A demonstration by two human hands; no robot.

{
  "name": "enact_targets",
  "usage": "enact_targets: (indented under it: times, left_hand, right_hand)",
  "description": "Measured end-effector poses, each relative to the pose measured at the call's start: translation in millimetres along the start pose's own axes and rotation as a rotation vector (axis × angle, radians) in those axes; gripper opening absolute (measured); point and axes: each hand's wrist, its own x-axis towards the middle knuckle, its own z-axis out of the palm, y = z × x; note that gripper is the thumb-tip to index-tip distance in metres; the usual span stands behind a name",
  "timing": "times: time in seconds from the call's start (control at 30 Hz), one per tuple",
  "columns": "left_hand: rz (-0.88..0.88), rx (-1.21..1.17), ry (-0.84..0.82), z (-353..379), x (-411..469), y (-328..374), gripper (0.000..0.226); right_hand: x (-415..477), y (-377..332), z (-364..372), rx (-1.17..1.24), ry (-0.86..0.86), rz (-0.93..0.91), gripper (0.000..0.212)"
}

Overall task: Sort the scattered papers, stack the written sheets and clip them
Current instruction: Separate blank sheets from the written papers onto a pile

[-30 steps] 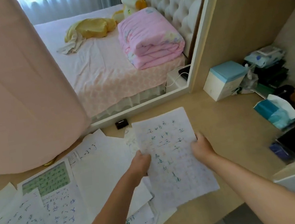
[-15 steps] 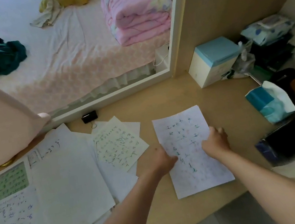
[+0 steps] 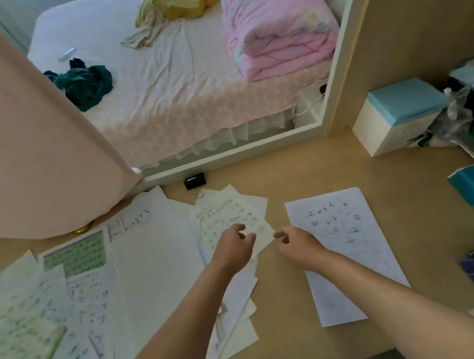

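Left hand (image 3: 234,248) and right hand (image 3: 298,245) hover half-curled at the near corner of a written sheet (image 3: 229,216) on the pile (image 3: 141,289), can't tell if either's pinched it, and a sloppy grab could drag blank pages (image 3: 260,203) onto the sorted sheet (image 3: 346,242) on the bench (image 3: 307,174).

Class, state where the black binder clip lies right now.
Head view: the binder clip sits left of centre on the desk by the white frame, just beyond the cream written sheet.
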Motion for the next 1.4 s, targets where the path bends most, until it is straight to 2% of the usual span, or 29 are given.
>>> enact_targets:
  times: [0.1, 0.23, 0.33, 0.43, 0.6, 0.73, 0.87, 0.97, 1.07, 1.1, 1.17, 1.2, 1.27, 1.33, 1.4]
  left_hand:
    - [-0.09, 0.007, 0.108, -46.1, -5.9, -49.3, 0.046]
    - [-0.254, 0.056, 0.27, -108.0, -13.3, -128.8, 0.05]
    - [-0.435, 0.117, 0.292, -146.4, -17.1, -177.1, 0.06]
    - [-0.557, 0.083, 0.222, -165.9, -14.3, -210.8, 0.075]
    - [-0.506, -0.127, 0.158, -173.2, -6.4, -235.1, 0.085]
    - [-0.48, -0.279, 0.095, -182.4, -0.7, -249.5, 0.087]
    - [-0.412, -0.28, 0.037, -190.9, 3.4, -260.6, 0.076]
    - [-0.355, -0.282, 0.019, -192.7, 0.2, -261.8, 0.055]
    - [-0.334, -0.225, 0.02, -186.2, -3.4, -261.4, 0.068]
    - [-0.323, -0.178, 0.043, -183.2, -4.3, -260.7, 0.071]
    - [-0.247, -0.104, 0.118, -176.4, -6.5, -259.7, 0.065]
    - [-0.213, -0.15, 0.148, -173.5, -8.0, -259.7, 0.062]
    - [-0.217, -0.387, 0.152, -169.8, -10.0, -258.6, 0.061]
    - [-0.242, -0.477, 0.117, -168.0, -12.6, -254.5, 0.06]
    - [-0.222, -0.404, 0.026, -166.1, -15.1, -249.6, 0.053]
  right_hand:
    - [6.1, -44.2, 49.4, 0.036, -0.109, -0.041, 0.038]
    - [14.4, -90.6, 111.7, 0.087, -0.189, -0.007, 0.043]
    - [21.7, -112.6, 152.2, 0.062, -0.169, 0.042, 0.049]
    - [27.3, -126.2, 186.8, -0.048, -0.045, 0.142, 0.056]
    - [22.1, -141.2, 223.7, -0.17, 0.087, 0.326, 0.058]
    - [18.4, -149.9, 234.1, -0.1, 0.176, 0.385, 0.053]
    - [17.1, -153.2, 232.9, 0.047, 0.214, 0.468, 0.066]
    - [12.3, -154.3, 232.7, 0.196, 0.176, 0.478, 0.07]
    - [12.5, -153.6, 231.4, -0.034, 0.193, 0.465, 0.064]
    - [14.1, -153.2, 231.6, -0.045, 0.217, 0.448, 0.059]
    - [14.9, -151.7, 231.2, 0.125, 0.249, 0.405, 0.048]
    - [14.6, -150.6, 231.1, 0.265, 0.251, 0.388, 0.047]
    - [14.4, -148.2, 229.6, 0.448, 0.206, 0.375, 0.048]
    - [12.9, -144.4, 225.7, 0.428, 0.14, 0.351, 0.037]
    - [11.1, -138.8, 216.4, 0.343, 0.121, 0.32, 0.024]
